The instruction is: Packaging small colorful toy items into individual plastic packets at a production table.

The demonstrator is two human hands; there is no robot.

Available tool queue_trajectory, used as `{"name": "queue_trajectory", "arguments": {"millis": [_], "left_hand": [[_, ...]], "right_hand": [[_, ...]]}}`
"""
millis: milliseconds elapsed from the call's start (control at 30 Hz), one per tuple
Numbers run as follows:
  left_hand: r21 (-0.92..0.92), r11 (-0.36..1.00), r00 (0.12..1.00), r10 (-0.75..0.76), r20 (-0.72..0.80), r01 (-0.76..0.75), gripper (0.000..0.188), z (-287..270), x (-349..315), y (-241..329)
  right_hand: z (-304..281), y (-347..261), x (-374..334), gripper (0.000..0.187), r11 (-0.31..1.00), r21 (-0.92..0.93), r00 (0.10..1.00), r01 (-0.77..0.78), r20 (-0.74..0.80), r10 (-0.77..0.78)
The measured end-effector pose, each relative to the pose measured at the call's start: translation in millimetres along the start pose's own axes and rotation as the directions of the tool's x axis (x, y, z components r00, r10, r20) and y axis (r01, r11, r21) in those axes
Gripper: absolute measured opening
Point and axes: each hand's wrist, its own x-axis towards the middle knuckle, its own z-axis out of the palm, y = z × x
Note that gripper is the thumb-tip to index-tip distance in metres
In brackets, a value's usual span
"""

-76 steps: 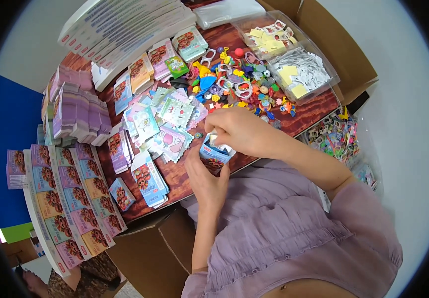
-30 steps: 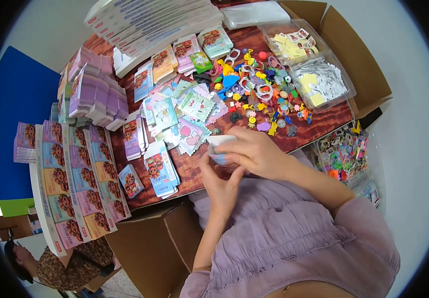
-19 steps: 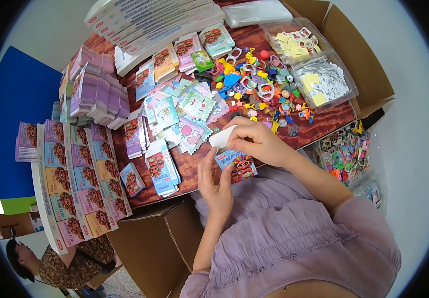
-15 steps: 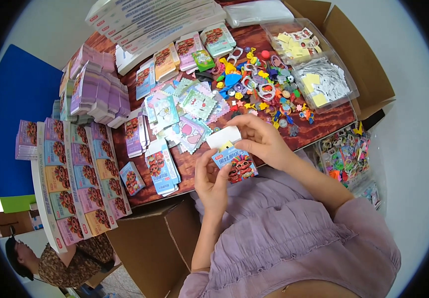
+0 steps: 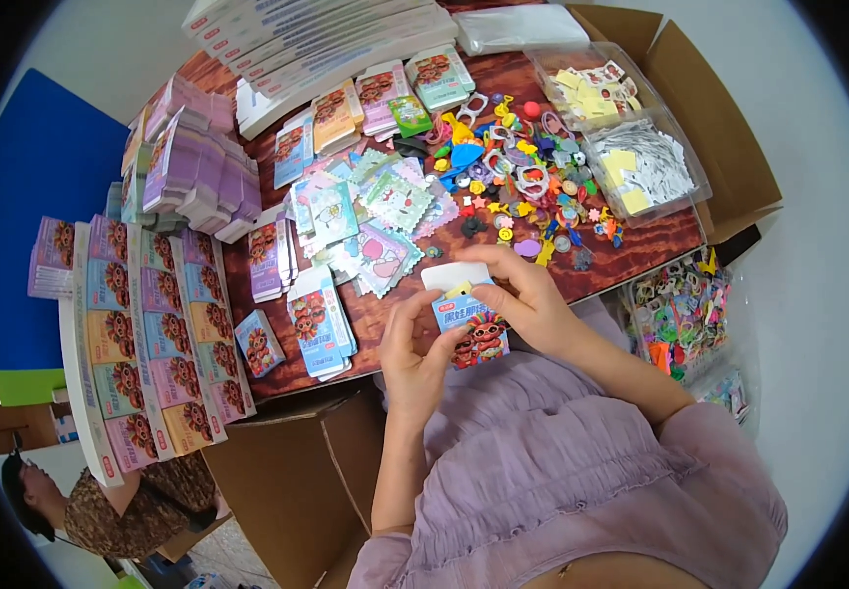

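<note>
Holding a small blue box (image 5: pixel 470 329), the left hand (image 5: pixel 414 353) and right hand (image 5: pixel 522 299) both grip it tight. It sits near the worktop (image 5: pixel 640 245) edge, with little toys (image 5: pixel 522 177) far behind.

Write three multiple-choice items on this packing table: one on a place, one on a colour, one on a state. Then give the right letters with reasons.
1. Where does the pile of small coloured trinkets lie?
A. On the wooden table, beyond the hands
B. On the person's lap
C. On the blue board at the far left

2. What colour is the person's top?
A. Bright red
B. Pale lilac
C. Black

3. How is the small carton in the hands?
A. Lying flat on the table, untouched
B. Crushed into a ball
C. Held up by both hands with its white top flap open

Answers: 1 A, the trinkets spread over the tabletop next to the clear trays. 2 B, the gathered fabric is light purple. 3 C, the left hand and right hand grip it, and the flap stands up with something yellow at its mouth.
</note>
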Motion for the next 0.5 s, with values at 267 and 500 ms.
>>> {"name": "queue_trajectory", "arguments": {"millis": [267, 500], "left_hand": [[0.061, 0.997, 0.996, 0.044, -0.072, -0.039, 0.05, -1, -12, 9], [-0.023, 0.999, 0.999, 0.023, -0.03, -0.023, 0.057, -1, -18, 2]], "right_hand": [[-2, 12, 10, 0.008, 0.997, -0.067, 0.974, -0.044, 0.218, 0.057], [-6, -4, 19, 0.005, 0.965, -0.002, 0.943, -0.261, 0.213, 0.255]]}}
